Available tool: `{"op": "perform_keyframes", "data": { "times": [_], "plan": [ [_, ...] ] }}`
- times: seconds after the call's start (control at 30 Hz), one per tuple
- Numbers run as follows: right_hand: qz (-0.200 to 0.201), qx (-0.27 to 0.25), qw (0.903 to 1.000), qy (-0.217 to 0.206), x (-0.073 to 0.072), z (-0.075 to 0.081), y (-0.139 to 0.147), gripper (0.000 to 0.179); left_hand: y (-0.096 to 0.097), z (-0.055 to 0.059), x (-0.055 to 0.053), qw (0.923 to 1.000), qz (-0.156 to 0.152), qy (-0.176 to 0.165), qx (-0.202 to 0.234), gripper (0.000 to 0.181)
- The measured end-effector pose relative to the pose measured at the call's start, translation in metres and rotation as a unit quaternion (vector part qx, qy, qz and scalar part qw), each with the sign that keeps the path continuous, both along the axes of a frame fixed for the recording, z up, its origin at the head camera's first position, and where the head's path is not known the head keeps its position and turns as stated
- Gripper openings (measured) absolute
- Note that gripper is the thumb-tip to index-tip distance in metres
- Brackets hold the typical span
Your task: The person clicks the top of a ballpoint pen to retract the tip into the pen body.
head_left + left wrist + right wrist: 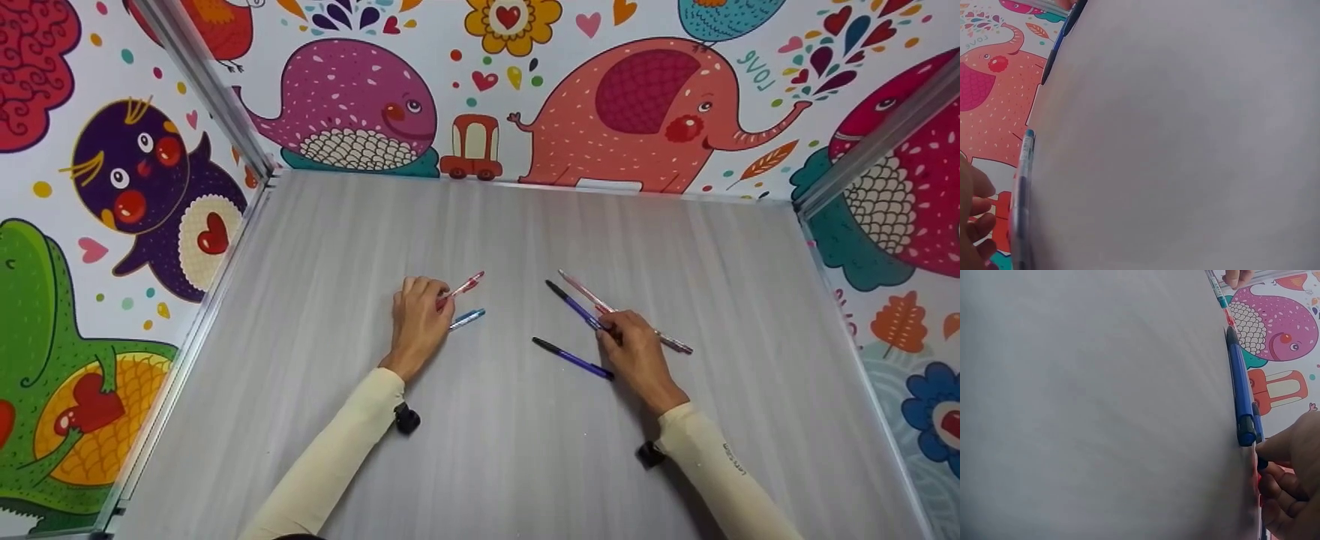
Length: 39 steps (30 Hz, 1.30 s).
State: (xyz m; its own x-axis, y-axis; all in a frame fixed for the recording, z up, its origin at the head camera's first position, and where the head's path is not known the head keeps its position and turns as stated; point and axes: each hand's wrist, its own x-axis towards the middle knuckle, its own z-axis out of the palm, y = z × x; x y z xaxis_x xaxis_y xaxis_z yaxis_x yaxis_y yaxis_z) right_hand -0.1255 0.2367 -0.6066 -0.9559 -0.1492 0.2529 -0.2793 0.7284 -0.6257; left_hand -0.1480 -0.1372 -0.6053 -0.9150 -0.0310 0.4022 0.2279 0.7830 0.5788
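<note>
The grey table (510, 465) is holding all the pens, and the work seems to be only partway along: both hands are busy, and some pens are lying loose. At 3 o'clock from the middle, the right hand (637, 352) is pinching a blue pen (576, 304). At 9 o'clock, the left hand (420, 319) is pinching a red pen (466, 285). The held blue pen is lying along a 10-to-4 line, its black end pointing to 10. The clear red pen (579, 288) just beside it, partly hiding behind the right hand, is slanting that way too. The loose blue pen (571, 358) below is pointing its black end to 10. The held red pen is poking out toward 2, and the smaller-looking light-blue pen (468, 319) is pointing to 2 as well.
</note>
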Motion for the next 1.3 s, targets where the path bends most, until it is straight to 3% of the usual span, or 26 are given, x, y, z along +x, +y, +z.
{"op": "perform_keyframes", "data": {
  "times": [0.3, 0.57, 0.87, 1.3],
  "plan": [
    [0.007, -0.067, 0.9974, 0.025, 0.003, -0.001, -0.002, 0.028, 0.012, 0.002, 0.005, 0.9981, -0.05, 0.034, -0.014, 0.016],
    [0.01, -0.12, 0.9925, 0.019, 0.004, 0.001, -0.004, 0.023, 0.025, 0.004, 0.006, 0.9941, -0.089, 0.052, -0.033, 0.015],
    [0.028, -0.126, 0.9915, 0.019, 0.011, 0.006, -0.011, 0.022, 0.04, 0.007, 0.01, 0.9852, -0.138, 0.086, -0.053, 0.016],
    [0.069, -0.116, 0.9902, 0.038, 0.02, 0.012, -0.02, 0.025, 0.066, 0.014, 0.014, 0.9654, -0.201, 0.13, -0.104, 0.026]
  ]
}}
